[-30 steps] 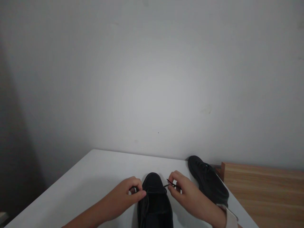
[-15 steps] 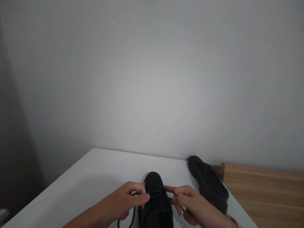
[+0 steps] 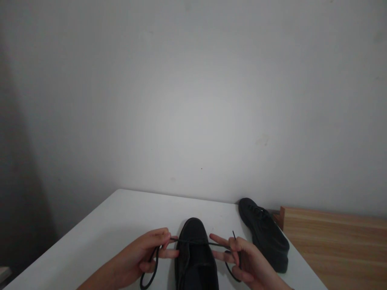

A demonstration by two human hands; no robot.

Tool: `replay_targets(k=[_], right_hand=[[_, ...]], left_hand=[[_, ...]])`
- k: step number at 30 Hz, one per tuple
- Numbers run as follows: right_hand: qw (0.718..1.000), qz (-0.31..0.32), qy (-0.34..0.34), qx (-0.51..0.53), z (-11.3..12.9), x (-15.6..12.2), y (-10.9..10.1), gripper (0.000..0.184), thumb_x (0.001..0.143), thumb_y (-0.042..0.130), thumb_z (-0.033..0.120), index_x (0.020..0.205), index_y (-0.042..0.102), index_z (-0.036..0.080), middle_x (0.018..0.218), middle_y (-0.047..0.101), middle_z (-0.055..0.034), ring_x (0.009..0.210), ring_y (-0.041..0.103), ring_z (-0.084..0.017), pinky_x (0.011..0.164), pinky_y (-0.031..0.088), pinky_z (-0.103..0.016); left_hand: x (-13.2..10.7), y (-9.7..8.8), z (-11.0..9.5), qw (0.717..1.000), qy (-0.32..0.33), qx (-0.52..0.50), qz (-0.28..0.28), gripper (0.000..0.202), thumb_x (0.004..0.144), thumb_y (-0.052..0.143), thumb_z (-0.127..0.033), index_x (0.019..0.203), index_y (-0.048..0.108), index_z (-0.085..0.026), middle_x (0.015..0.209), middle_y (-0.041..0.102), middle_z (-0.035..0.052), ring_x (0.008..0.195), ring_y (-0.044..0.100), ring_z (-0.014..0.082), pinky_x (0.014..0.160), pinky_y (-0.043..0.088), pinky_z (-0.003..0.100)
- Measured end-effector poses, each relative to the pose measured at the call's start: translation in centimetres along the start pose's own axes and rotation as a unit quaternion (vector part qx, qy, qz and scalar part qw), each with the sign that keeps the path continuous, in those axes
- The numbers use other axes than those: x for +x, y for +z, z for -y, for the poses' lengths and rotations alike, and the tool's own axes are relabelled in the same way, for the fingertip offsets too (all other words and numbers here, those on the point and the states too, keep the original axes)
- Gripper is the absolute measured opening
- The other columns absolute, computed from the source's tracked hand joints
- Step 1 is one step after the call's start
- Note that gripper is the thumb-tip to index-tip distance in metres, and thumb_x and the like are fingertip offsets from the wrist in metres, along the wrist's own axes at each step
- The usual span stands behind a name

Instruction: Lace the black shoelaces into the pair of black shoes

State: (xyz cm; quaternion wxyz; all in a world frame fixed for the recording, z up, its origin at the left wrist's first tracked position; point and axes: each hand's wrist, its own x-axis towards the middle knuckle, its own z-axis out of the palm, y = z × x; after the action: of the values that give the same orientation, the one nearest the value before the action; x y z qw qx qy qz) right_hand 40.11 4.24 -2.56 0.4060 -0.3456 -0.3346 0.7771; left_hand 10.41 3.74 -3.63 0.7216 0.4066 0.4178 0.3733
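Observation:
A black shoe (image 3: pixel 196 257) stands on the white table (image 3: pixel 121 225), toe pointing away from me. My left hand (image 3: pixel 145 253) is on its left side, fingers pinched on the left end of the black shoelace (image 3: pixel 193 242), which loops down below the hand. My right hand (image 3: pixel 242 259) is on the shoe's right side, fingers closed on the lace's right end, whose tip sticks up. The lace is stretched taut across the shoe between both hands.
A second black shoe (image 3: pixel 263 237) lies at the table's right edge, close to the wall. A wooden surface (image 3: pixel 335 241) adjoins the table on the right. A plain grey wall (image 3: pixel 193 100) rises right behind.
Both hands moved apart from over the shoe to its sides, pulling the lace ends outwards so the lace is now taut across the shoe.

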Motion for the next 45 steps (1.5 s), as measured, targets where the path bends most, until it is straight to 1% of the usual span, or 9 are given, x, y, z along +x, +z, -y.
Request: replay_targets(k=[7,13,17,21,25,28,33,40,45], right_hand=[[1.0,0.01,-0.018,0.002,-1.0,0.3,-1.2,0.027,0.066,0.073,0.027,0.053,0.054,0.014,0.138,0.059,-0.0177,0.11,0.067,-0.033,0.033,0.011,-0.012],[0.992,-0.008,-0.022,-0.122,-1.3,0.6,-1.8,0.034,0.076,0.071,0.039,0.059,0.057,0.013,0.138,0.059,-0.0148,0.099,0.071,-0.025,0.033,0.009,-0.014],[0.949,-0.084,-0.022,-0.302,-1.2,1.0,-2.7,0.044,0.074,0.07,0.06,0.08,0.07,0.016,0.131,0.064,-0.0148,0.069,0.069,-0.015,0.034,0.007,-0.017],[0.914,-0.167,-0.115,-0.352,0.1,1.3,-3.8,0.063,0.067,0.066,0.075,0.101,0.071,0.022,0.146,0.051,-0.015,0.082,0.07,-0.022,0.037,0.016,-0.019],[0.871,-0.149,-0.196,-0.425,2.3,1.4,-3.2,0.057,0.077,0.057,0.074,0.087,0.068,0.019,0.104,0.07,-0.012,0.063,0.058,-0.013,0.049,0.036,-0.025],[0.844,-0.085,-0.212,-0.485,3.3,1.9,-1.6,0.051,0.084,0.054,0.067,0.079,0.066,0.018,0.068,0.057,-0.0008,0.058,0.047,-0.012,0.055,0.035,-0.026],[0.846,0.037,-0.179,-0.5,2.1,3.3,-0.5,0.044,0.087,0.057,0.059,0.092,0.071,0.018,0.068,0.059,-0.0005,0.067,0.051,-0.015,0.065,0.037,-0.03],[0.889,0.039,-0.144,-0.434,-0.9,4.5,-2.9,0.04,0.082,0.063,0.059,0.079,0.054,0.02,0.064,0.058,0.0006,0.065,0.052,-0.015,0.068,0.038,-0.03],[0.864,0.019,-0.158,-0.479,-1.4,4.5,-3.0,0.036,0.082,0.064,0.053,0.075,0.056,0.019,0.072,0.051,-0.0003,0.073,0.048,-0.017,0.069,0.038,-0.031]], left_hand=[[0.1,-0.5,1.3,1.0,0.018,-0.008,-0.018,0.05,0.068,0.078,-0.061,0.089,0.06,-0.019,0.095,0.066,0.0055,0.076,0.069,0.0163,0.036,0.013,0.015],[-0.2,-0.2,1.3,0.988,0.034,0.147,-0.037,0.051,0.075,0.064,-0.07,0.082,0.056,-0.02,0.079,0.061,0.001,0.064,0.058,0.0124,0.042,0.016,0.018],[0.4,-1.3,1.4,0.94,0.111,0.312,-0.082,0.048,0.082,0.055,-0.068,0.078,0.053,-0.02,0.064,0.049,-0.0048,0.055,0.043,0.011,0.05,0.027,0.022],[0.4,-3.8,0.9,0.873,0.175,0.426,-0.161,0.038,0.091,0.049,-0.054,0.078,0.06,-0.02,0.069,0.054,-0.0021,0.068,0.049,0.0164,0.064,0.037,0.026],[-0.1,-5.2,-0.5,0.851,0.21,0.426,-0.225,0.03,0.091,0.047,-0.046,0.083,0.064,-0.022,0.077,0.064,0.0015,0.075,0.058,0.021,0.067,0.042,0.028],[0.2,-4.3,-1.9,0.853,0.257,0.403,-0.21,0.03,0.094,0.041,-0.041,0.098,0.065,-0.023,0.079,0.065,0.0022,0.072,0.06,0.0201,0.068,0.045,0.029],[1.9,-1.9,-2.9,0.864,0.321,0.367,-0.13,0.033,0.096,0.041,-0.035,0.124,0.056,-0.024,0.105,0.066,0.0074,0.08,0.06,0.0184,0.082,0.047,0.033],[2.6,-0.9,0.5,0.912,0.234,0.332,-0.06,0.021,0.094,0.047,-0.036,0.096,0.061,-0.021,0.086,0.071,0.0043,0.075,0.059,0.0177,0.069,0.045,0.028],[1.6,0.5,1.1,0.86,0.244,0.444,-0.057,0.019,0.093,0.05,-0.034,0.088,0.064,-0.023,0.083,0.072,0.0029,0.079,0.065,0.0187,0.069,0.046,0.025]])
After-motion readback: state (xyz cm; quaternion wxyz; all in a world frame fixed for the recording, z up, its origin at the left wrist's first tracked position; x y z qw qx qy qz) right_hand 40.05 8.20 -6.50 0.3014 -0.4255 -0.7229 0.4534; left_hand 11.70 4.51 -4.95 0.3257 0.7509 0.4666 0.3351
